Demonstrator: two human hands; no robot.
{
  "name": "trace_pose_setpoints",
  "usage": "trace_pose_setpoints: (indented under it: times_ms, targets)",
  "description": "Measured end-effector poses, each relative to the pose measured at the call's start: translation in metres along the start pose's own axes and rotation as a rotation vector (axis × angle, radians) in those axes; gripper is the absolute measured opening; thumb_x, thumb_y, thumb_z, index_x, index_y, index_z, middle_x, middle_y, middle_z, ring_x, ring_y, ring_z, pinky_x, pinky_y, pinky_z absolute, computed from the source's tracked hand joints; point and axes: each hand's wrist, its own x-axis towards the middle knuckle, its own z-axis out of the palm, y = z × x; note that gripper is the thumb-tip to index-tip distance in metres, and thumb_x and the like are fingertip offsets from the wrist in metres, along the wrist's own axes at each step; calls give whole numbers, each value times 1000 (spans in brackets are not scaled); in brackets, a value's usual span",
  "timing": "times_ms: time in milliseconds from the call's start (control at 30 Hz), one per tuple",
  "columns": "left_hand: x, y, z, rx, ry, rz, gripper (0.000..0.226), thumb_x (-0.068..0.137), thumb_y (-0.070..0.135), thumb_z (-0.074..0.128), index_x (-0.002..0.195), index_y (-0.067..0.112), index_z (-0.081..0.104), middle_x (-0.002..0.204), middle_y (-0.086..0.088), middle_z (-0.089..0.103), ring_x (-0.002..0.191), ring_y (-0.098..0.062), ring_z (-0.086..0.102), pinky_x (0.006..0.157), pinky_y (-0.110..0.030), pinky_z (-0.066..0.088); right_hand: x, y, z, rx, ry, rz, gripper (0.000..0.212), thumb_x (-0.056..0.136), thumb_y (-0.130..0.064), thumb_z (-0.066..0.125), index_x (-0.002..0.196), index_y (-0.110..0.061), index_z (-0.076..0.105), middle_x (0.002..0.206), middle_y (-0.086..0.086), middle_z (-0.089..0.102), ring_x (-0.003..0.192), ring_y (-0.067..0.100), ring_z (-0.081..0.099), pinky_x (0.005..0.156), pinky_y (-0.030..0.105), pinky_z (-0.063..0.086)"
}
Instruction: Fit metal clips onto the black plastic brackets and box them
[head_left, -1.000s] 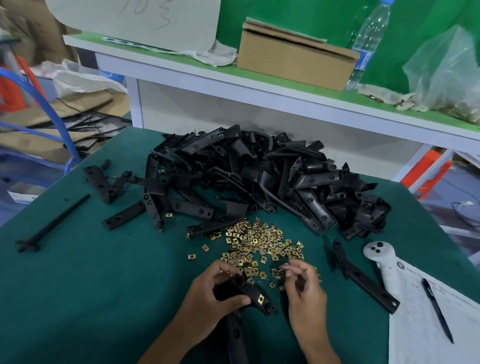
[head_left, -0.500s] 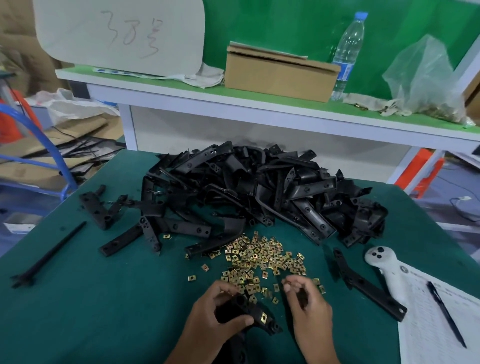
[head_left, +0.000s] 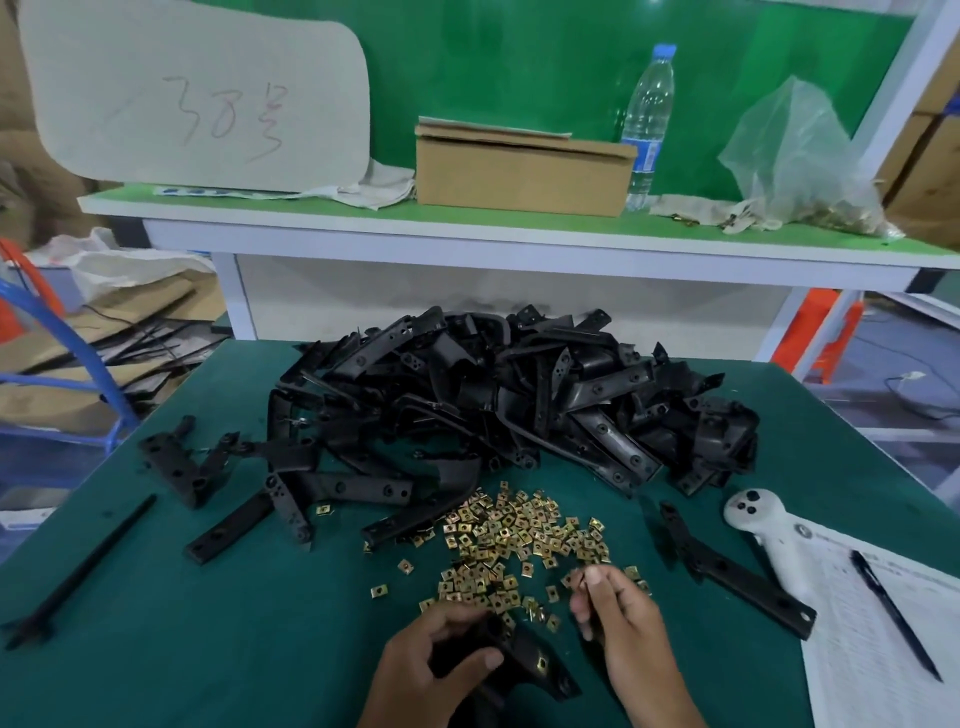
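At the bottom centre of the frame the left hand (head_left: 441, 660) grips a black plastic bracket (head_left: 530, 662), fingers curled round it. Its long axis runs from lower left to lower right, and one clip already shows in it. Just right of it, the right hand (head_left: 623, 623) pinches at the near edge of the pile of brass-coloured metal clips (head_left: 514, 540); whether it holds a clip I cannot tell. The bracket heap (head_left: 493, 405) lies beyond, mid-frame, on the green table (head_left: 208, 623). A cardboard box (head_left: 524, 171) sits on the shelf above.
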Motion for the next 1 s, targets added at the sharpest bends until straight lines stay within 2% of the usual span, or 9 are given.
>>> trace_pose_setpoints:
  times_ms: [67, 133, 200, 333, 467, 600, 700, 833, 1000]
  targets:
    - [0, 2, 0, -10, 2, -3, 31, 71, 38, 86, 99, 32, 76, 96, 11, 79, 89, -4, 74, 73, -11, 50, -2, -8, 0, 0, -94, 21, 31, 96, -34, 52, 92, -11, 71, 70, -3, 64, 67, 6, 58, 60, 23, 48]
    - [-2, 6, 1, -29, 8, 1, 30, 67, 49, 82, 94, 39, 77, 96, 9, 78, 88, -5, 74, 73, -12, 51, -7, -15, 2, -35, -179, 15, 18, 101, -21, 54, 101, -15, 70, 77, -5, 69, 72, 4, 62, 63, 24, 50]
    - [-2, 9, 2, -42, 2, 12, 31, 65, 55, 78, 95, 45, 75, 95, 8, 78, 87, -4, 74, 73, -11, 50, -10, -22, 5, -48, -232, 16, 15, 102, -13, 53, 108, -14, 67, 81, -7, 72, 74, 4, 63, 64, 24, 50]
    - [-1, 8, 2, -60, 4, 28, 33, 65, 54, 77, 96, 42, 74, 93, 2, 78, 87, -11, 74, 76, -16, 52, -12, -31, 13, -53, -285, 36, 13, 103, -8, 51, 106, -9, 64, 88, -2, 75, 78, 4, 64, 64, 24, 47]
    - [0, 4, 1, -60, 11, 48, 31, 66, 50, 75, 95, 38, 73, 93, -2, 77, 89, -16, 74, 79, -20, 53, -15, -31, 18, -76, -319, 50, 13, 105, -14, 50, 105, -11, 62, 85, -13, 72, 80, 0, 62, 68, 21, 45]
    - [0, 4, 1, -63, 12, 71, 30, 68, 51, 75, 95, 38, 73, 92, -2, 77, 87, -18, 74, 81, -25, 53, -16, -30, 18, -73, -289, 21, 9, 101, -18, 57, 100, -14, 66, 82, -11, 71, 75, -2, 59, 69, 10, 42]
    - [-1, 4, 1, -65, 15, 86, 30, 69, 52, 76, 96, 38, 74, 90, -1, 77, 84, -17, 73, 79, -27, 53, -17, -32, 17, -58, -303, 12, 8, 99, -21, 62, 99, -17, 69, 85, -7, 73, 77, -1, 62, 74, 13, 46]
    - [-2, 5, 2, -71, 23, 89, 34, 67, 51, 80, 98, 39, 75, 93, 1, 78, 87, -14, 74, 75, -20, 53, -17, -37, 15, -113, -292, -28, 5, 94, -38, 66, 96, -35, 69, 91, -10, 70, 89, 3, 65, 81, 15, 47]
    - [-3, 6, 2, -35, 32, 115, 33, 69, 53, 79, 100, 42, 74, 96, 6, 78, 87, -9, 74, 75, -16, 53, -18, -44, 16, -151, -287, -81, 14, 85, -52, 65, 93, -40, 68, 84, -14, 68, 79, -2, 61, 71, 10, 43]
